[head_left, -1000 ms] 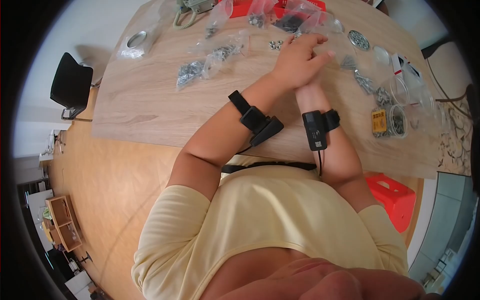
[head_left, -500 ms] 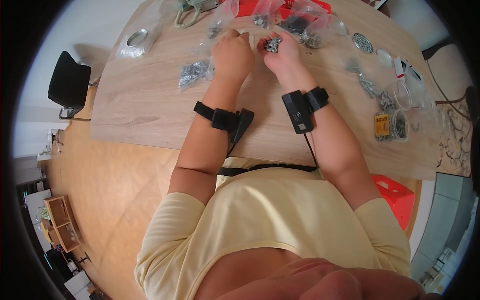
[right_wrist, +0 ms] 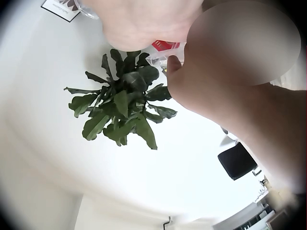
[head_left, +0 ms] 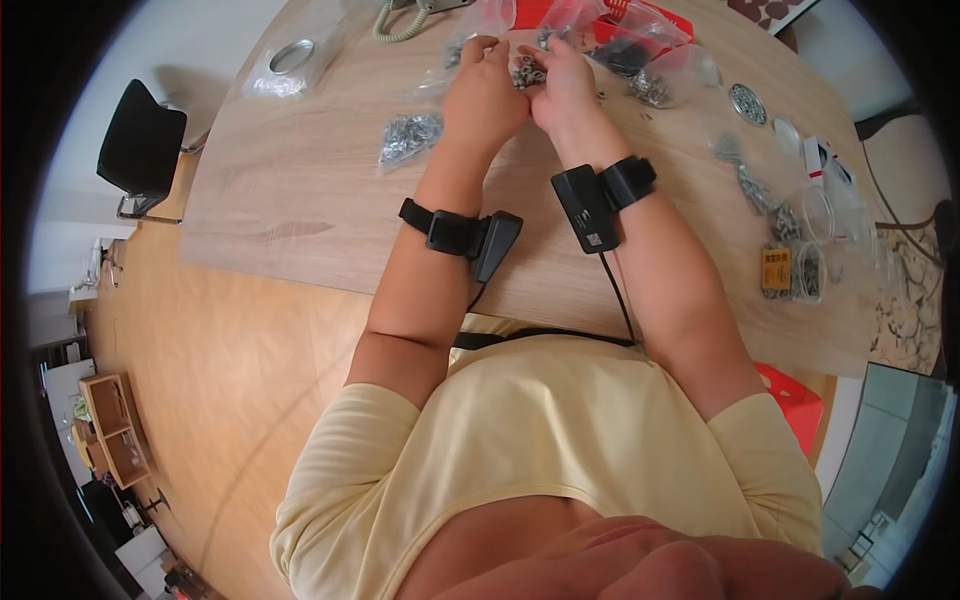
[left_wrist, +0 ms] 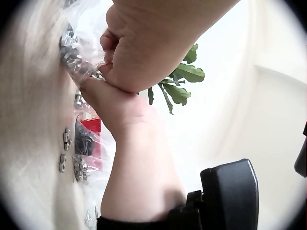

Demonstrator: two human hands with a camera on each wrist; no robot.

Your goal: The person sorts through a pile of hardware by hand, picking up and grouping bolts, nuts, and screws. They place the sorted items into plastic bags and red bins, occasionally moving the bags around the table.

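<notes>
In the head view my left hand (head_left: 485,105) and right hand (head_left: 565,92) are side by side above the far half of the table. A handful of small metal nuts (head_left: 526,72) lies in my cupped right hand, its fingers curled about them. In the left wrist view the curled fingers of my left hand (left_wrist: 144,48) pinch clear plastic bag film (left_wrist: 98,60), close to the right thumb. Part of that bag is hidden behind the hands. A bag of bolts (head_left: 410,135) lies just left of my left wrist.
Bags of hardware (head_left: 650,88) lie before a red basket (head_left: 670,25). A telephone (head_left: 410,15) stands at the back. To the right are a perforated metal disc (head_left: 748,104), loose bolts (head_left: 755,188) and a clear tub (head_left: 808,272). A few nuts (left_wrist: 66,139) sit on the table.
The right hand gathered the loose nuts off the table and turned palm up with them. The left hand moved left to the bag, then back against the right hand.
</notes>
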